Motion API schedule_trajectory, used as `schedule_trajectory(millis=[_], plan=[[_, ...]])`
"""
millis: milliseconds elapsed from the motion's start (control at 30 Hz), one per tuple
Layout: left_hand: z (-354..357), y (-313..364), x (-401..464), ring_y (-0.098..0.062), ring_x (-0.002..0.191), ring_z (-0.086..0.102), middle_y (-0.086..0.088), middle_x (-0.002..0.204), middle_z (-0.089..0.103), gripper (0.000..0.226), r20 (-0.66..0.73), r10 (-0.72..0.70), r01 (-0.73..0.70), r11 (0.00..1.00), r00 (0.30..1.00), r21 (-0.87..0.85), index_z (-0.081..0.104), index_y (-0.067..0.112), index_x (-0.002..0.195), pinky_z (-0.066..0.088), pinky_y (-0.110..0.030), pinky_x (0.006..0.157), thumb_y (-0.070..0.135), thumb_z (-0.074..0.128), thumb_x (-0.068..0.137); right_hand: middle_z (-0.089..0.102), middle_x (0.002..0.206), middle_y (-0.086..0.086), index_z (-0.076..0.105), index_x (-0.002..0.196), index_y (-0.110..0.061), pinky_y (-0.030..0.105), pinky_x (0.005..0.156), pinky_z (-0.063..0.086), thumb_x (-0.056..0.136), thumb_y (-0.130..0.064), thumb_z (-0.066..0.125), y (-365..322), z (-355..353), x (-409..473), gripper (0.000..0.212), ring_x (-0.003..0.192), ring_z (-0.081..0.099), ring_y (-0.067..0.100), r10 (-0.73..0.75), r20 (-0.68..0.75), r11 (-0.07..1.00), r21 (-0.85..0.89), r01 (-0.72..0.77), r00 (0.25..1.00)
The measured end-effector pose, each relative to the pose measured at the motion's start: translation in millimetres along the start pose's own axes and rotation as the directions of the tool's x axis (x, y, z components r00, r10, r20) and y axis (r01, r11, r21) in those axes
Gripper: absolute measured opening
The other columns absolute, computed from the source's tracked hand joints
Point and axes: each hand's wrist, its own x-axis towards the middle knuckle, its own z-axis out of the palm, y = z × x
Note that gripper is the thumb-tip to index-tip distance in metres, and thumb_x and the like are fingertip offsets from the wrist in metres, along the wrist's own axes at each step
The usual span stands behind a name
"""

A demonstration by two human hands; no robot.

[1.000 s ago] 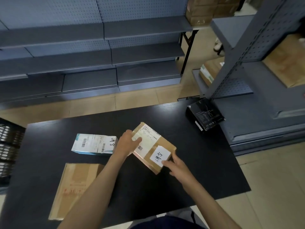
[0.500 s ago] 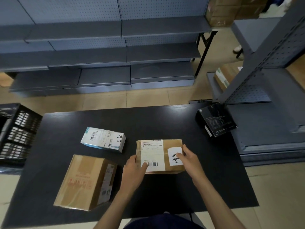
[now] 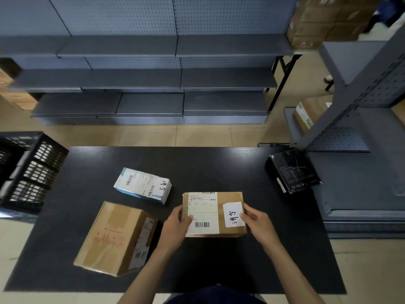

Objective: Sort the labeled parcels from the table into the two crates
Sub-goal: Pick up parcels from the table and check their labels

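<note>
Head view, held parcel: a flat brown parcel [image 3: 213,213] lies near the middle of the black surface [image 3: 219,167], label side up, with a printed shipping slip and a white handwritten tag [image 3: 233,214] facing the person.
Left grip: the left hand [image 3: 178,223] holds the parcel's left end, thumb on top over the slip, fingers curled at the edge.
Right grip: the right hand [image 3: 256,222] holds the right end, thumb on the tag's edge.
Why held so: squared to the person with both ends gripped, probably so the tag can be read and the crate chosen before lifting.
Whether lifted: cannot tell if it rests on the surface or is just off it.
Other parcels: a white-blue parcel [image 3: 142,185] with a similar tag lies just beyond and left; a big brown box [image 3: 116,238] sits at near left, close to the left forearm; a black box [image 3: 292,171] sits at the far right edge.
Crates: one black crate [image 3: 28,170] stands on the floor off the left edge; the second is not in view.
In the way: a carry leftward would likely pass over the big box and the white-blue parcel.
Surroundings: grey shelves [image 3: 153,80] behind and at right.
</note>
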Motion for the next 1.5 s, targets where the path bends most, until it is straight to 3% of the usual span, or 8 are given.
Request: schedule_trajectory(millis=[100,233,433,633,800,1167,1333,1500], plan=[[4,8,-3,-0.006,0.108,0.060,0.005,0.136,0.063,0.046,-0.071,0.024,-0.023,1.000,0.997,0.017,0.048,0.022,0.147,0.053,-0.024,0.086,0.031,0.061,0.104,0.070,0.130,-0.006,0.057,0.143,-0.031,0.037,0.101,0.054,0.098,-0.022,0.067,-10,-6,2,0.047,0.116,0.065,0.008,-0.049,-0.074,0.999,0.018,0.051,0.996],[-1,19,-7,-0.006,0.111,0.068,0.015,0.122,0.068,0.033,-0.159,0.110,-0.123,0.990,0.981,-0.071,0.058,0.028,0.134,0.060,-0.022,0.079,0.030,0.064,0.102,0.073,0.114,-0.015,0.067,0.129,-0.033,0.028,0.086,0.057,0.097,-0.020,0.068,-30,-17,-2,0.035,0.107,0.068,0.003,-0.187,-0.195,0.980,0.024,0.195,0.963],[-23,38,-17,-0.002,0.113,0.067,0.020,0.123,0.069,0.029,-0.279,0.251,-0.306,0.936,0.927,-0.174,0.066,0.031,0.125,0.061,-0.028,0.089,0.025,0.070,0.097,0.073,0.107,-0.012,0.068,0.111,-0.025,0.015,0.068,0.055,0.097,-0.016,0.068,-46,-19,-19,0.017,0.096,0.068,-0.006,-0.308,-0.252,0.938,0.080,0.337,0.917],[-35,39,-20,-0.004,0.114,0.069,0.013,0.121,0.074,0.030,-0.324,0.296,-0.385,0.885,0.899,-0.262,0.071,0.028,0.120,0.060,-0.031,0.095,0.017,0.074,0.093,0.074,0.107,-0.014,0.067,0.107,-0.023,0.025,0.077,0.059,0.095,-0.009,0.069,-50,-17,-26,0.018,0.102,0.071,0.004,-0.381,-0.250,0.893,0.150,0.424,0.890],[-37,35,-21,-0.009,0.119,0.068,0.012,0.122,0.074,0.031,-0.352,0.324,-0.436,0.846,0.878,-0.309,0.072,0.029,0.119,0.058,-0.032,0.099,0.013,0.075,0.092,0.073,0.107,-0.014,0.068,0.107,-0.023,0.020,0.082,0.057,0.094,-0.004,0.069,-58,-16,-32,0.023,0.105,0.069,0.003,-0.451,-0.276,0.854,0.146,0.500,0.849],[-52,25,-22,-0.013,0.115,0.070,0.009,0.117,0.076,0.028,-0.345,0.318,-0.447,0.791,0.883,-0.417,0.075,0.022,0.116,0.060,-0.026,0.092,0.010,0.075,0.091,0.073,0.112,-0.011,0.069,0.114,-0.022,0.022,0.088,0.057,0.094,-0.002,0.069,-60,-3,-45,0.028,0.112,0.067,0.006,-0.488,-0.280,0.839,0.112,0.533,0.827],[-63,17,-28,-0.006,0.115,0.069,0.013,0.120,0.075,0.035,-0.342,0.302,-0.427,0.814,0.890,-0.393,0.072,0.021,0.127,0.058,-0.023,0.095,0.017,0.074,0.092,0.074,0.116,-0.011,0.070,0.121,-0.022,0.022,0.087,0.057,0.096,-0.007,0.068,-58,11,-57,0.029,0.112,0.068,0.006,-0.468,-0.290,0.846,0.125,0.517,0.835],[-69,5,-35,-0.002,0.108,0.071,0.015,0.113,0.077,0.031,-0.331,0.241,-0.366,0.843,0.912,-0.394,0.074,0.022,0.123,0.060,-0.019,0.083,0.027,0.075,0.092,0.073,0.117,-0.016,0.069,0.126,-0.025,0.024,0.081,0.059,0.098,-0.017,0.067,-49,30,-74,0.030,0.110,0.068,0.004,-0.398,-0.290,0.877,0.157,0.454,0.870]])
